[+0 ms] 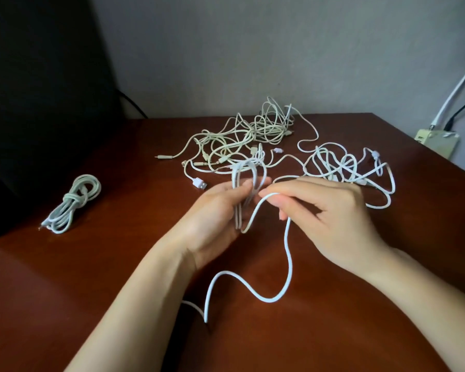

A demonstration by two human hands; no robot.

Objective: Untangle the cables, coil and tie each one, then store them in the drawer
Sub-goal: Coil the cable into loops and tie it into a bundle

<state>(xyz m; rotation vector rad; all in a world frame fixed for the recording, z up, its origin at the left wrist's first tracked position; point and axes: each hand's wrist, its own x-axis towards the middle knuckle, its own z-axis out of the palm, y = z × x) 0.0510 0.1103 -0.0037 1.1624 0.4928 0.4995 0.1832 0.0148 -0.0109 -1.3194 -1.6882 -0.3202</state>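
My left hand (215, 218) holds several folded loops of a white cable (246, 183) upright above the brown table (91, 291). My right hand (325, 213) pinches the same cable's free length, which hangs down and snakes across the table toward me (287, 253). Behind the hands lies a tangle of cream cables (242, 140). A tangle of white cables (341, 165) lies to the right of it. A coiled and tied pale cable (74, 202) rests at the left. No drawer is in view.
A large dark object (38, 89) stands at the table's back left. A grey wall (253, 49) runs behind the table. Off the right edge, a cream power strip (435, 140) with white and black leads sits by the wall.
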